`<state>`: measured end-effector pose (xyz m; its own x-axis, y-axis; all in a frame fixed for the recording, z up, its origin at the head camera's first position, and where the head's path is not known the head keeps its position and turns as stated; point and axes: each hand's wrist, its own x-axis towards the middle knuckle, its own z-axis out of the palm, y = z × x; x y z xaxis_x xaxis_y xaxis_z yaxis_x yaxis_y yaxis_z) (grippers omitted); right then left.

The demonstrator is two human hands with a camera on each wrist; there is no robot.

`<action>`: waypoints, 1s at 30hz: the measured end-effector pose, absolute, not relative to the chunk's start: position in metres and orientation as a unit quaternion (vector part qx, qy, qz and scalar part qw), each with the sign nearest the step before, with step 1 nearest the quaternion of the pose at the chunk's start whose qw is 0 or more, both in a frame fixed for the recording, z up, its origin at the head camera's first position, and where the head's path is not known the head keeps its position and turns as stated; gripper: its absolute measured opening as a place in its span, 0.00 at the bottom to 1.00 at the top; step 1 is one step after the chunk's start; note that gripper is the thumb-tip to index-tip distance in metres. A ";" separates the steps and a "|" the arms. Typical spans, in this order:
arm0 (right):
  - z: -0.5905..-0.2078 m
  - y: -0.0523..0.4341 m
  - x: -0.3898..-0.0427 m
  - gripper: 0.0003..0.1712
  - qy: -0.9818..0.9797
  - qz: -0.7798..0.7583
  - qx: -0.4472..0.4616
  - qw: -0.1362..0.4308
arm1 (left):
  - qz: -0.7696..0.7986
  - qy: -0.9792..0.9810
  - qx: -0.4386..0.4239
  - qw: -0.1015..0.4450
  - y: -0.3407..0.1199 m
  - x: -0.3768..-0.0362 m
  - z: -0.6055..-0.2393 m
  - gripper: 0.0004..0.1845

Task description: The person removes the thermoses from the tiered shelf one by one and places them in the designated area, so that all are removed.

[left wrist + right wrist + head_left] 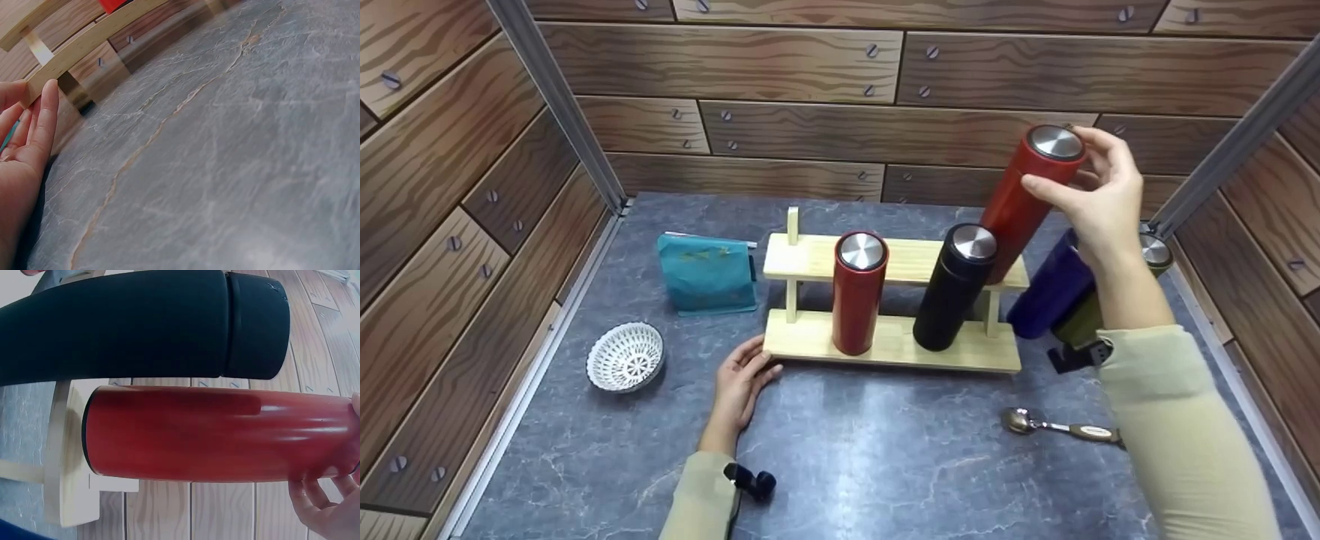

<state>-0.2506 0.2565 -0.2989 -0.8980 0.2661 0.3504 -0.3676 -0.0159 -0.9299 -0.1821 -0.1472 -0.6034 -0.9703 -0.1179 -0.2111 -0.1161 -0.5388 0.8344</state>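
Above the rack's upper shelf (pixel 810 259), the right hand (pixel 1099 191) grips a tilted red flask (pixel 1024 191) by its capped top. Beside it a black flask (pixel 956 289) and another red flask (pixel 859 292) stand on the lower board, whose corner the left hand (pixel 739 382) touches with straight fingers.

A grey marbled table (pixel 885 450) carries a wooden rack (pixel 885 341), whose corner touches the left hand's fingers (pixel 757 364). Left of those fingers sits a white basket (pixel 625 356), beyond them a teal pouch (pixel 706 274). A spoon (pixel 1057 427) lies far right of them.
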 end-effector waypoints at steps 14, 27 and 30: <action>-0.312 0.281 -0.218 0.41 -0.667 0.696 0.073 0.257 | -0.868 -0.482 0.122 0.003 -0.146 -0.185 -0.603 0.25; -0.321 0.299 -0.190 0.40 -0.630 0.731 0.050 0.257 | -0.866 -0.483 0.133 0.000 -0.146 -0.184 -0.604 0.25; -0.326 0.303 -0.186 0.40 -0.616 0.741 0.043 0.263 | -0.866 -0.482 0.132 0.000 -0.147 -0.183 -0.604 0.25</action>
